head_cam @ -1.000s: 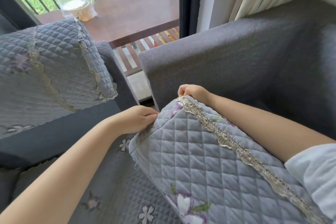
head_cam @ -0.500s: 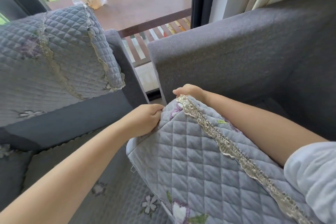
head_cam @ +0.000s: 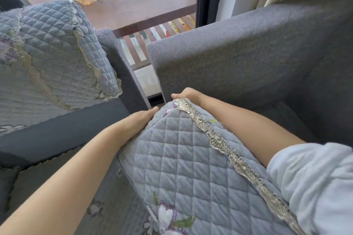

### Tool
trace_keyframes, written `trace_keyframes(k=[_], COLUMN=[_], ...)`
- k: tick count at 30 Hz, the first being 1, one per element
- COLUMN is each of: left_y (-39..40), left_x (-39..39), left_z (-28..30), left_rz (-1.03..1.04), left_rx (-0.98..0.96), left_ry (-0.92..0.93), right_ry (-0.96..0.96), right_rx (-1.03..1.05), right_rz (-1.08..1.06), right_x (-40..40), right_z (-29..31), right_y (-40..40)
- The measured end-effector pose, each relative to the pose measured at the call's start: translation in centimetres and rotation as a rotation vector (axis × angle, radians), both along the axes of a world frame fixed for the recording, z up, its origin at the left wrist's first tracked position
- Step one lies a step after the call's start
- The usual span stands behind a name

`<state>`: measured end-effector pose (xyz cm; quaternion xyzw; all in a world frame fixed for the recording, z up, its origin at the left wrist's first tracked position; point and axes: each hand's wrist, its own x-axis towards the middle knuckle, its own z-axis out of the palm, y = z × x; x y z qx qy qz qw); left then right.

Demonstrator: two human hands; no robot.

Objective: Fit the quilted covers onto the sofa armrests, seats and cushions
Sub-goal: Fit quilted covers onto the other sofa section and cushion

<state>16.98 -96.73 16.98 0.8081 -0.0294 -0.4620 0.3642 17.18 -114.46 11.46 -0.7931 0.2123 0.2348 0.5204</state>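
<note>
A cushion in a blue-grey quilted cover fills the lower middle of the view, running from about six o'clock up to its far corner near the centre. A band of pale lace trim runs along its right edge from the far corner down toward five o'clock, and embroidered purple flowers show at its near end.

The left hand comes in from eight o'clock and lies flat against the left side of the cushion near the far corner, fingers straight and together, pressing the quilted fabric rather than gripping it. The right hand reaches in from four o'clock along the cushion's right side, its arm lying just beside the lace; it sits at the far corner with the fingers curled over the top of the lace end, pinching the cover there. The cushion's far corner lies between the two hands, the left just below and to the side, the right just above.

At one to three o'clock stands a bare grey sofa armrest, close behind the right hand. At nine to eleven o'clock another armrest carries a fitted quilted cover. A quilted seat cover lies under the left forearm at seven o'clock.
</note>
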Motion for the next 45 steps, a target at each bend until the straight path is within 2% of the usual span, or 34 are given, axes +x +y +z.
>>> trace_keyframes(k=[4, 8, 10, 12, 15, 16, 18, 21, 23, 26, 31, 35, 37, 41, 45], left_y=[-0.6, -2.1, -2.7, -2.8, -1.7, -1.4, -1.2, -2.1, -3.0, -4.3, -4.6, -4.3, -5.0, -7.1, -9.7], left_x=[-0.6, -2.0, -3.1, -4.0, -4.9, -5.1, -5.2, -6.0, -6.5, -6.7, -8.6, -8.8, -8.7, -9.9, -11.4], left_z=[0.5, 0.8, 0.7, 0.9, 1.3, 1.4, 1.5, 1.7, 1.9, 2.3, 1.5, 0.7, 0.8, 2.5, 3.9], left_rz=[0.035, 0.007, 0.000, -0.060, -0.114, -0.185, -0.452, -0.858, -0.978, -0.971, -0.939, -1.042, -1.072, -1.007, -0.992], left_rx=[-0.032, -0.043, -0.092, -0.185, -0.430, -0.506, -0.539, -0.436, -0.340, -0.248, -0.231, -0.208, -0.160, -0.102, 0.078], left_ry=[0.116, 0.001, -0.152, -0.398, -0.720, -0.786, -0.896, -1.122, -1.184, -1.188, -1.356, -1.470, -1.487, -1.423, -1.293], right_ry=[0.037, 0.054, 0.135, 0.256, 0.281, 0.256, 0.171, 0.095, 0.057, -0.037, -0.121, -0.057, -0.114, -0.160, -0.282], right_rx=[0.009, -0.031, -0.125, -0.278, -0.324, -0.330, -0.323, -0.360, -0.461, -0.584, -0.560, -0.909, -1.120, -1.332, -1.501], right_rz=[-0.004, -0.043, -0.023, 0.015, 0.022, 0.047, 0.102, 0.192, 0.223, 0.193, 0.050, 0.157, 0.169, 0.187, 0.093], right_x=[-0.3, -1.6, -2.6, -4.6, -8.4, -9.5, -10.4, -11.3, -12.2, -14.9, -23.7, -32.0, -35.6, -42.0, -45.2], right_z=[0.0, 0.6, 0.0, -1.2, -0.8, 0.2, 2.2, 4.9, 6.3, 8.4, 12.2, 12.8, 12.2, 10.5, 8.3], right_y=[-0.5, -2.0, -3.3, -4.7, -6.7, -7.1, -7.7, -8.3, -8.3, -8.4, -7.7, -5.9, -4.8, -2.6, -1.8])
